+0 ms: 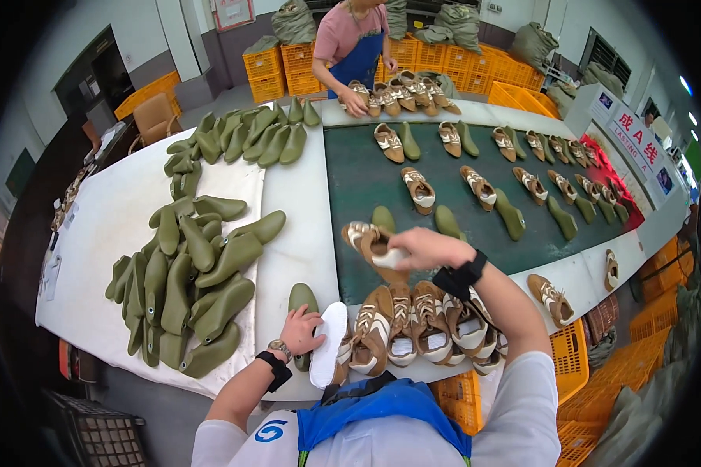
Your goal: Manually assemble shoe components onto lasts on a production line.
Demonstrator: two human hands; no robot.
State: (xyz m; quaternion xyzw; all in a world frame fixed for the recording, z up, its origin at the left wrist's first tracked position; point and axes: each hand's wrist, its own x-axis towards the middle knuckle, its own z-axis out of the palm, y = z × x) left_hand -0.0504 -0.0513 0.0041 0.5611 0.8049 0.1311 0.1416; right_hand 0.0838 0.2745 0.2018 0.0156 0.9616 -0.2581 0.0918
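My right hand grips a brown and white sneaker by its heel end, lifted over the near edge of the green work surface. Below it, my left hand lies across a green shoe last with its fingers spread. Its thumb and fingertips reach the left edge of a white sole-shaped piece, which leans by brown shoe material. To the right of that piece, several brown and white sneakers stand in a row along the table's near edge.
A large heap of green lasts covers the left of the white table. Rows of sneakers and lasts stand on the green surface. Across the table, a person handles sneakers. Orange crates stand at the right.
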